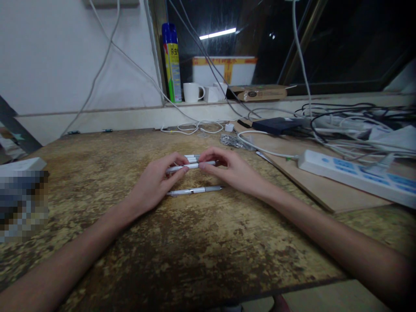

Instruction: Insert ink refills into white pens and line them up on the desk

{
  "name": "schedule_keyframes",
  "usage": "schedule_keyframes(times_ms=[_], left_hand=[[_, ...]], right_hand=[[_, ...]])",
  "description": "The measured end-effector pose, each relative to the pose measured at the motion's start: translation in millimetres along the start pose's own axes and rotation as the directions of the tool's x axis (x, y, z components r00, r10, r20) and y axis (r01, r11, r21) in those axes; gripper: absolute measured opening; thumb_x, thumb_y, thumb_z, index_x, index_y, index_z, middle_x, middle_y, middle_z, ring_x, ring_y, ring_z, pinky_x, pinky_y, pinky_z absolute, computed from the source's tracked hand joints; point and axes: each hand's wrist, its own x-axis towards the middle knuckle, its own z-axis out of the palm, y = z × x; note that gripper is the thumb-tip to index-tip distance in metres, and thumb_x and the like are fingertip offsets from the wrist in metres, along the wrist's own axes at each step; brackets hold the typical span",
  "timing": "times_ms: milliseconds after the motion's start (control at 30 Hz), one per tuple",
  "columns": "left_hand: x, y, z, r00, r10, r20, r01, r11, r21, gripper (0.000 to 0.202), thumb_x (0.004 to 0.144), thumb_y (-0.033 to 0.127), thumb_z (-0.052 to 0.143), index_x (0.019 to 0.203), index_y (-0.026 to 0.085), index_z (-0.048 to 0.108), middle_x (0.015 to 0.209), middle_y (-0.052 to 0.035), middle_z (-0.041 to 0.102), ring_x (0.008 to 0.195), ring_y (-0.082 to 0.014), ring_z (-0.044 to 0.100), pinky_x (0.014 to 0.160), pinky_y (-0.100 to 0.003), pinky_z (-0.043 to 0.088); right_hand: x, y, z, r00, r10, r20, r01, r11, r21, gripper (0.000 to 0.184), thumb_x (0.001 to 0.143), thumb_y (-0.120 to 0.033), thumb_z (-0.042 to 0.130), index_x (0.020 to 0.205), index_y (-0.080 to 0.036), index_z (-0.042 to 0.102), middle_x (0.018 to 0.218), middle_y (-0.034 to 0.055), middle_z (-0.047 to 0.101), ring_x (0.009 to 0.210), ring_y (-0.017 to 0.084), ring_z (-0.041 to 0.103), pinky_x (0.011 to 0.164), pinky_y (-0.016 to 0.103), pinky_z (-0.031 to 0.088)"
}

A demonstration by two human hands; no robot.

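Note:
Between my two hands is a white pen (pixel 193 166), level and pointing right. My left hand (pixel 161 174) pinches its left part between thumb and fingers. The thumb and fingers of my right hand (pixel 231 168) close on its right part, near the grey grip. Just behind it lie more white pens (pixel 191 158), side by side and partly covered by my fingers, so I cannot tell how many. Nearer to me, another white pen (pixel 191 190) with a grey grip rests on the worn wooden table (pixel 201 242), its left end beside my left wrist.
On the right, a white power strip (pixel 354 173) lies on a thin wooden board (pixel 312 184), with tangled cables behind. A dark flat box (pixel 276 125) and a plastic bag (pixel 236 141) are farther back. A spray can (pixel 172 65) and white mug (pixel 192 92) stand on the sill.

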Motion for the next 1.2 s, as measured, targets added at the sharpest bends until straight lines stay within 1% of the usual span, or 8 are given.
schedule_keyframes(times_ms=[100, 267, 433, 600, 767, 900, 1067, 1200], left_hand=[[-0.1, 0.2, 0.8, 1.0, -0.001, -0.001, 0.001, 1.0, -0.003, 0.018, 0.103, 0.035, 0.056, 0.11, 0.022, 0.067, 0.104, -0.0007, 0.073, 0.094, -0.018, 0.067, 0.08, -0.029, 0.05], [0.0, 0.3, 1.6, 1.0, 0.007, -0.004, -0.007, 1.0, 0.002, 0.018, 0.103, 0.036, 0.056, 0.108, 0.022, 0.067, 0.102, -0.0004, 0.073, 0.093, -0.0179, 0.067, 0.082, -0.03, 0.049], [-0.6, 3.0, 1.7, 1.0, 0.009, -0.004, -0.009, 1.0, -0.005, 0.018, 0.103, 0.035, 0.056, 0.11, 0.022, 0.068, 0.104, -0.0004, 0.073, 0.096, -0.018, 0.068, 0.086, -0.03, 0.049], [-0.9, 3.0, 0.9, 1.0, 0.001, -0.004, -0.001, 1.0, 0.005, 0.017, 0.102, 0.034, 0.058, 0.109, 0.022, 0.069, 0.101, -0.0001, 0.074, 0.093, -0.018, 0.068, 0.083, -0.029, 0.049], [-0.8, 3.0, -0.2, 1.0, -0.018, 0.008, 0.017, 1.0, 0.008, 0.018, 0.102, 0.035, 0.058, 0.108, 0.023, 0.07, 0.104, -0.001, 0.076, 0.094, -0.0195, 0.069, 0.085, -0.032, 0.05], [-0.9, 3.8, -0.3, 1.0, -0.027, 0.002, 0.027, 0.999, 0.02, 0.019, 0.101, 0.036, 0.058, 0.106, 0.023, 0.071, 0.102, -0.0017, 0.077, 0.092, -0.0206, 0.07, 0.086, -0.034, 0.05], [-0.8, 3.7, 0.4, 1.0, -0.018, 0.002, 0.018, 1.0, 0.012, 0.016, 0.1, 0.034, 0.06, 0.105, 0.023, 0.071, 0.103, -0.0018, 0.077, 0.093, -0.0203, 0.07, 0.086, -0.034, 0.051], [-0.6, 3.6, 0.2, 1.0, -0.018, 0.011, 0.018, 1.0, -0.007, 0.018, 0.101, 0.035, 0.058, 0.105, 0.023, 0.071, 0.1, -0.001, 0.077, 0.092, -0.0194, 0.069, 0.085, -0.033, 0.051]], right_hand=[[-0.1, 0.3, -0.1, 0.999, 0.037, 0.017, -0.037, 0.999, -0.001, 0.019, 0.096, -0.033, 0.062, 0.102, -0.017, 0.073, 0.088, 0.0033, 0.073, 0.079, 0.017, 0.065, 0.075, 0.03, 0.05], [0.4, 0.3, 0.0, 0.999, -0.051, -0.008, 0.051, 0.999, 0.011, 0.011, 0.089, -0.025, 0.071, 0.098, -0.019, 0.071, 0.1, 0.0038, 0.074, 0.094, 0.018, 0.068, 0.09, 0.033, 0.051], [0.0, -2.3, 1.8, 1.0, 0.02, -0.019, -0.02, 1.0, 0.009, 0.014, 0.093, -0.029, 0.066, 0.098, -0.018, 0.073, 0.094, 0.0046, 0.076, 0.087, 0.018, 0.069, 0.082, 0.032, 0.053], [-0.4, -0.2, 1.5, 0.998, -0.06, -0.017, 0.06, 0.998, -0.004, 0.015, 0.089, -0.025, 0.07, 0.104, -0.019, 0.073, 0.105, 0.0052, 0.076, 0.1, 0.02, 0.069, 0.093, 0.034, 0.052], [-0.2, 0.0, 0.7, 1.0, -0.012, -0.003, 0.012, 1.0, -0.026, 0.015, 0.094, -0.028, 0.065, 0.1, -0.018, 0.074, 0.097, 0.0046, 0.076, 0.09, 0.018, 0.069, 0.084, 0.032, 0.052], [0.1, -1.7, 0.0, 0.997, -0.076, 0.007, 0.076, 0.997, -0.032, 0.016, 0.09, -0.025, 0.07, 0.105, -0.02, 0.072, 0.107, 0.005, 0.076, 0.103, 0.02, 0.068, 0.096, 0.035, 0.051], [0.0, -3.2, -0.5, 1.0, 0.006, 0.013, -0.006, 1.0, -0.028, 0.02, 0.096, -0.034, 0.063, 0.101, -0.018, 0.074, 0.094, 0.0049, 0.076, 0.087, 0.019, 0.068, 0.079, 0.032, 0.053], [0.7, -2.9, -0.5, 0.999, -0.04, 0.017, 0.04, 0.999, 0.002, 0.015, 0.09, -0.025, 0.069, 0.103, -0.018, 0.072, 0.101, 0.005, 0.075, 0.094, 0.019, 0.069, 0.086, 0.032, 0.053]])
